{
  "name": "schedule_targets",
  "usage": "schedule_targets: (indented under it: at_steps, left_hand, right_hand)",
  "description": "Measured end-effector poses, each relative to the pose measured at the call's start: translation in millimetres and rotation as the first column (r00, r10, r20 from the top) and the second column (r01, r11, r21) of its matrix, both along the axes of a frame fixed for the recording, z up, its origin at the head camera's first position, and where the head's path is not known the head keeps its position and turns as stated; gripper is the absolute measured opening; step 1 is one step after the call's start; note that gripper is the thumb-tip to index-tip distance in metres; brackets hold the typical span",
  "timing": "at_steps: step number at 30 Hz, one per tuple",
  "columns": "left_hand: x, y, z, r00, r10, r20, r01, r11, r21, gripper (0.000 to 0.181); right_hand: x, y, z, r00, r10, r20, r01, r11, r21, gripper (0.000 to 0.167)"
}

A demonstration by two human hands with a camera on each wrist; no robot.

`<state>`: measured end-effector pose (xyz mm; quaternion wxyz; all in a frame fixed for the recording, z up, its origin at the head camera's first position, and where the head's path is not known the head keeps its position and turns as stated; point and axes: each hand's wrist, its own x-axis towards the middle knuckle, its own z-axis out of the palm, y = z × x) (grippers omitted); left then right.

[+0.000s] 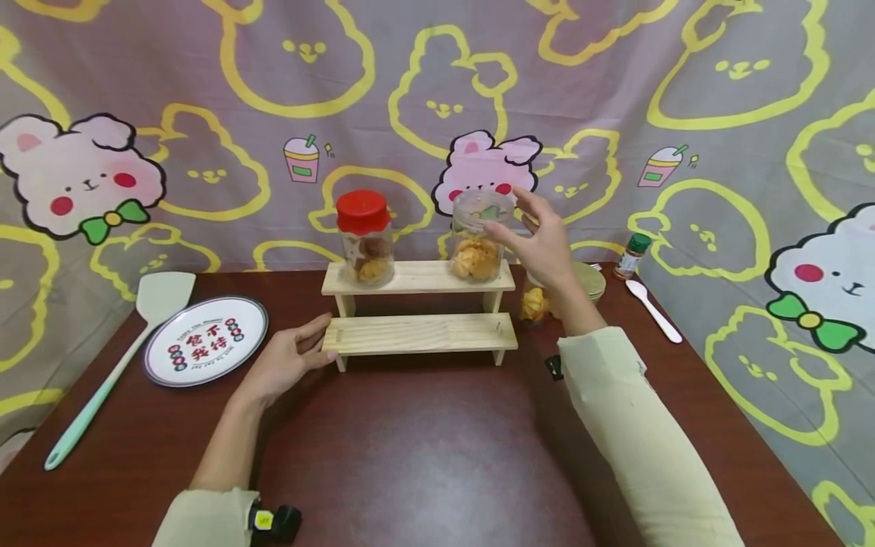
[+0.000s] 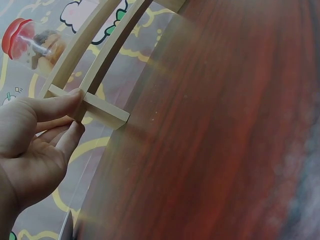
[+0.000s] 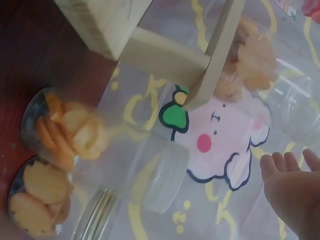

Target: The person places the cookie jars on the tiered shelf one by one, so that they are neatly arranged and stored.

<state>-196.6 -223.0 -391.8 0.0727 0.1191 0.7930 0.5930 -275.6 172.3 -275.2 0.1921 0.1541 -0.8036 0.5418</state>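
Observation:
My left hand (image 1: pixel 290 357) pinches the left end of a two-tier wooden shelf (image 1: pixel 418 334) at its lower tier. In the left wrist view the thumb lies on the wood and the fingers are below it. My right hand (image 1: pixel 543 239) is raised at the right of a clear-lidded jar of orange snacks (image 1: pixel 475 257) on the upper tier. Its fingers are spread and hold nothing; the right wrist view shows the hand (image 3: pixel 295 192) just off the lid end. A red-lidded jar (image 1: pixel 364 239) with brown and orange snacks stands on the upper tier's left part.
Right of the shelf, another snack jar (image 3: pixel 135 150) and round crackers (image 3: pixel 40 200) sit on the table near stacked plates (image 1: pixel 589 281). Farther right are a green-capped bottle (image 1: pixel 630 258) and a white spoon (image 1: pixel 654 311). At left lie a plate (image 1: pixel 205 342) and a spatula (image 1: pixel 102 399). Patterned cloth hangs behind.

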Motion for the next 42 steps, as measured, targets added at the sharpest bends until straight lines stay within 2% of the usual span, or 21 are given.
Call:
schedule_targets:
  at_steps: [9, 26, 36, 42]
  left_hand:
    - [0.4, 0.2, -1.5, 1.000, 0.006, 0.003, -0.006, 1.000, 0.014, 0.073]
    - [1.2, 1.0, -3.2, 1.000, 0.008, 0.010, -0.009, 0.999, 0.046, 0.073]
    - [0.4, 1.3, -1.3, 1.000, 0.006, 0.009, -0.007, 1.000, 0.029, 0.072]
    - [0.2, 1.4, 0.0, 1.000, 0.006, 0.012, -0.007, 1.000, 0.026, 0.072]
  right_hand:
    - [3.5, 17, -10.9, 1.000, -0.016, -0.026, 0.016, 1.000, 0.000, 0.065]
    - [11.1, 42, -37.7, 0.999, -0.035, -0.029, 0.036, 0.998, 0.050, 0.060]
    - [16.4, 60, -56.0, 0.992, -0.112, 0.066, 0.105, 0.990, 0.096, 0.066]
    - [18.0, 68, -67.1, 0.989, -0.118, 0.091, 0.106, 0.987, 0.121, 0.067]
